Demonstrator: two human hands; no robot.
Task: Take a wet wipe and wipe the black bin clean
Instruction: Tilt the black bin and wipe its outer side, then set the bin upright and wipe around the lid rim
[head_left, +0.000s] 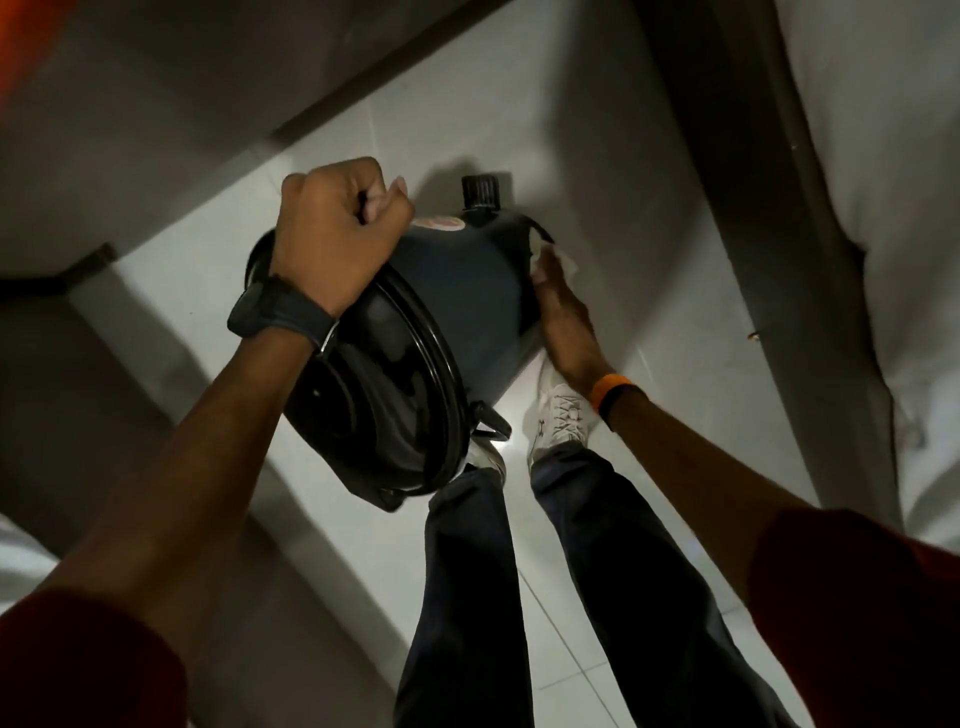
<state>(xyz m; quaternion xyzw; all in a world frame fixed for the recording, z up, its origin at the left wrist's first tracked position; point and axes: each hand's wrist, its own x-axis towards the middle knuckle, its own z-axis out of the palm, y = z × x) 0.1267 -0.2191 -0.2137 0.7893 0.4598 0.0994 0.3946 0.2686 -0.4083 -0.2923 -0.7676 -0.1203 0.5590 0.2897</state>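
Note:
The black bin (457, 291) is tilted on its side above the floor, its lidded top turned toward me and its base pointing away. My left hand (332, 234) is a closed fist gripping the bin at its rim, a black watch on the wrist. My right hand (563, 322) lies flat against the bin's right side, pressing a white wet wipe (553, 257) onto it; an orange band circles that wrist. A round sticker (439, 224) shows on the upper wall. The bin's pedal (491, 423) hangs at the lower edge.
A small dark ribbed cap or bottle (479, 191) stands on the white tiled floor (597, 156) just beyond the bin. My legs in dark trousers and a white shoe (561, 421) are below. A grey wall runs at left, a white cloth-covered edge (857, 208) at right.

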